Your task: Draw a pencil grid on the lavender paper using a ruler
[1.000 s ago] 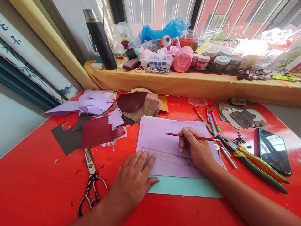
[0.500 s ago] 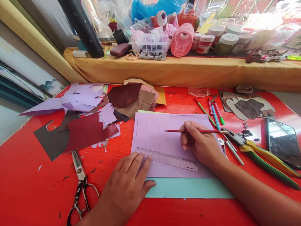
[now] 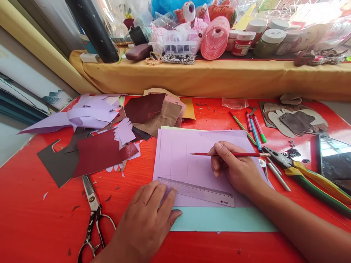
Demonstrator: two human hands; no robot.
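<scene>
A sheet of purple paper [image 3: 203,157] with thin pencil lines lies over a turquoise sheet [image 3: 219,219]. Across its lower part, slightly tilted, rests a clear ruler [image 3: 203,190]. My left hand [image 3: 150,212] lies flat with its fingertips on the ruler's left end, fingers spread a little and thumb on the turquoise sheet. My right hand [image 3: 233,164] pinches a red pencil [image 3: 246,154], held nearly level above the purple paper, its tip pointing left.
Scissors [image 3: 94,208] lie at the left, below leather scraps [image 3: 101,153] and purple cuttings [image 3: 93,115]. Pliers [image 3: 307,175], markers [image 3: 255,133] and a phone [image 3: 336,157] lie at the right. Jars [image 3: 242,44] stand on the ledge [image 3: 192,78] behind.
The ruler has slid slightly down the purple paper, with my left fingertips on it. My right hand still holds the pencil in much the same pose. The view has shifted a little.
</scene>
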